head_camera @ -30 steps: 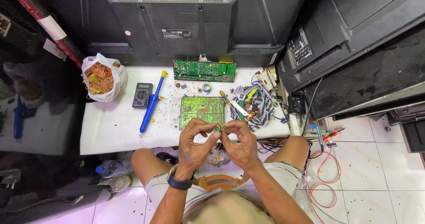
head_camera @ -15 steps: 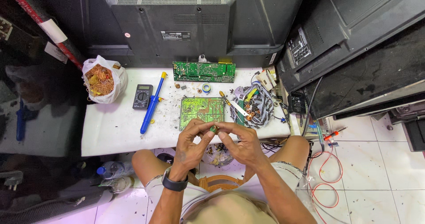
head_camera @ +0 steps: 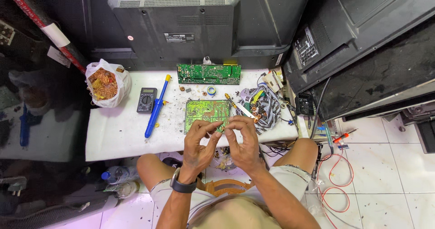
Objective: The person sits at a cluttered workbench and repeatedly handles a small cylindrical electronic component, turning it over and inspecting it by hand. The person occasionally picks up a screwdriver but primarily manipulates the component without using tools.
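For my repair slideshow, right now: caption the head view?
Both hands pinch a small component above a green circuit board on the white table.

Glossy green circuit board (head_camera: pixel 207 113) on matt white table (head_camera: pixel 118 134).

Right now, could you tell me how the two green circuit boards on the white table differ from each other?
The far circuit board is dark green, long and narrow, and lies by the television back. The near circuit board is bright yellow-green, squarer, and lies just beyond the left hand and right hand, which pinch a small component between them. Both lie flat on the white table, untouched.
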